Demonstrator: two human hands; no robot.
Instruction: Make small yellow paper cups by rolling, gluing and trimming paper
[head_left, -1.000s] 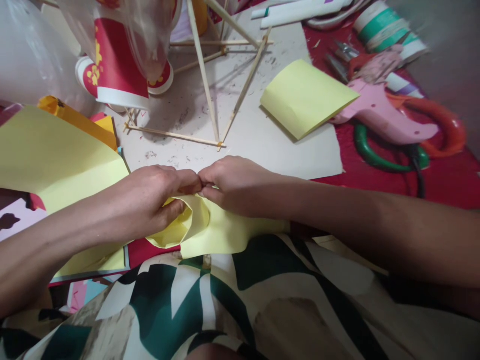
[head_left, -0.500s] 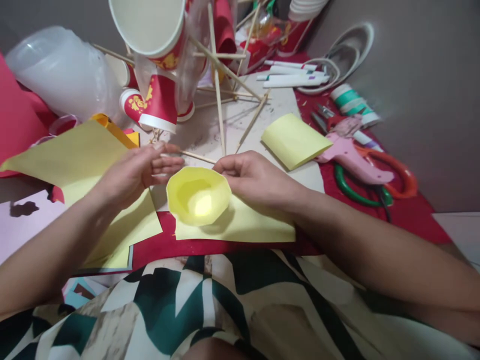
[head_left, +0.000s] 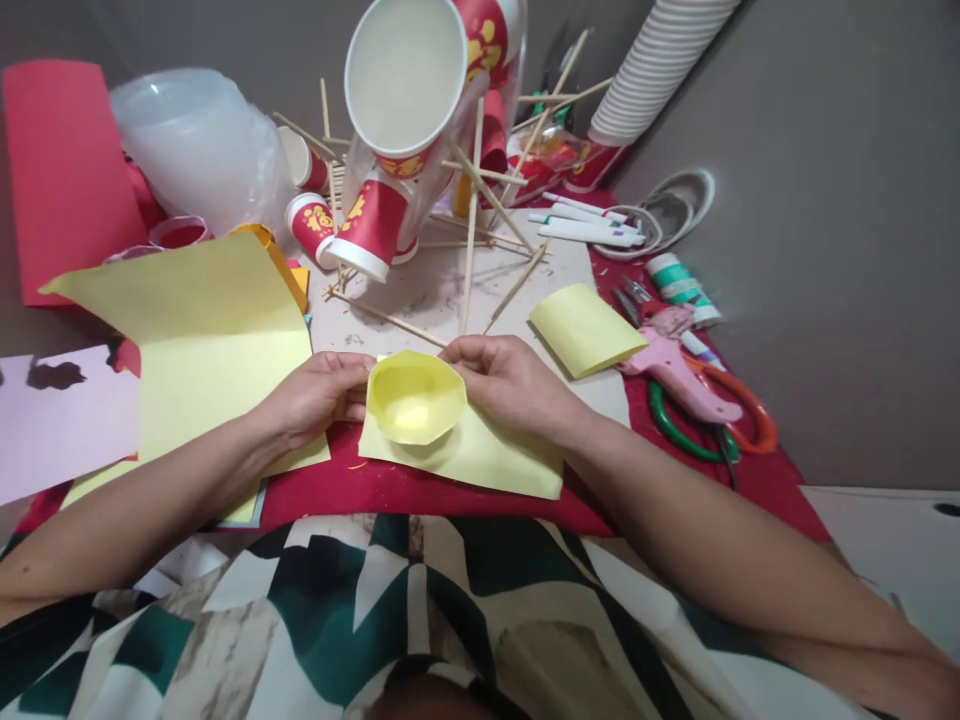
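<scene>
A small yellow paper cup (head_left: 417, 405) with a many-sided rim stands open-topped on a flat yellow paper sheet (head_left: 495, 450). My right hand (head_left: 517, 385) has its fingers curled and pinches the cup's rim at the far right. On the other side, my left hand (head_left: 322, 395) is closed with thumb and fingertips at the sheet's left edge, close beside the cup. The fingertips of both hands are partly hidden. A curved yellow paper piece (head_left: 587, 330) lies beyond my right hand.
Behind my hands stands a thin wooden stick frame (head_left: 472, 230) with red paper cups (head_left: 375, 225). Folded yellow paper (head_left: 225, 330) lies left. At the right are a pink glue gun (head_left: 686, 375), scissors (head_left: 750, 410), pliers (head_left: 634, 300) and white pens (head_left: 589, 232).
My left hand, held open beside the cup before, has come in and closed at the sheet's edge. The sheet has turned slightly. My right hand stays at the cup. The view has shifted.
</scene>
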